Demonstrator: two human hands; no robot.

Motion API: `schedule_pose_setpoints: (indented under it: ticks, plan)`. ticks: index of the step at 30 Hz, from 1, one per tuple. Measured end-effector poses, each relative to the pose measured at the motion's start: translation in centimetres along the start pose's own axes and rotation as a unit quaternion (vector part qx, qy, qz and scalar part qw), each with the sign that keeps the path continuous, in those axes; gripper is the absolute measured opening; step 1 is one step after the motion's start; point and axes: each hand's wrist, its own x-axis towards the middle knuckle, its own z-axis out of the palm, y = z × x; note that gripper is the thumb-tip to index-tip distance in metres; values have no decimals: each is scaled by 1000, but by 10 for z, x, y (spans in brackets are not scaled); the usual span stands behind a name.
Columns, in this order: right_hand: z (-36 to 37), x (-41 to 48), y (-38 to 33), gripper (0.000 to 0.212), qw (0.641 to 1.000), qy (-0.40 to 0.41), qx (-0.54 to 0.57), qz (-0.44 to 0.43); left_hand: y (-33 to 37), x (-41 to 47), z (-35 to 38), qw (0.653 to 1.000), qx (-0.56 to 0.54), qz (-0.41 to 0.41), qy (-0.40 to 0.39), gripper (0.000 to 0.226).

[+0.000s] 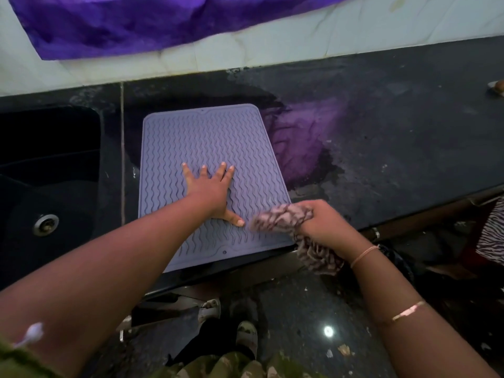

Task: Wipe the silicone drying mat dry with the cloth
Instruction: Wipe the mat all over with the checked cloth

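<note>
- The sink (49,165) lies at 9 o'clock of the mat, sunk into the dark surface (409,145), with its drain (45,224) towards 8 o'clock.
- The left hand (211,190) lies flat on the middle of the mat, fingers spread and straight, thumb pointing to 4 o'clock. It grips nothing and presses palm-down.
- The silicone drying mat (212,137) lies flat on the surface just beside the sink, its near edge at 6 o'clock reaching the surface's front lip.
- I judge the mat to be light, floppy and grippy when dry. On a wet surface it could slide or ruck under a wipe, so pinning it with a flat palm suits it better than pinching an edge.
- Its wavy ridges likely trap water, so strokes along the grooves should lift more.
- The cloth (281,216) is soft and bunched, touching the mat's 4 o'clock corner, with a tail hanging off the front edge.
- The right hand (324,222) has its fingers curled tight round the cloth at that corner. A wadded hold gives firm pressure, though opening the cloth out would cover more.
- A wet patch (302,143) shines on the surface at 2 o'clock of the mat.
</note>
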Motion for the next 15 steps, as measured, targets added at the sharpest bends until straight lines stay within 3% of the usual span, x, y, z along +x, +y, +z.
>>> schedule_pose_setpoints:
  ticks: [3,5,7,10,15]
  plan:
    - [-15,17,-2,28,953,117,269,72,2,0,-8,1000,15,3,-14,138]
    - [-24,34,-8,22,912,178,354,103,0,5,-20,999,-5,19,-26,127]
    - [-32,54,-20,14,887,197,400,116,-6,17,-35,998,-44,44,-12,97]
    - [-38,86,-45,12,892,186,400,102,-18,41,-57,997,-20,65,37,68]
    - [-36,153,-86,19,953,192,231,45,-27,88,-79,996,34,42,68,106]
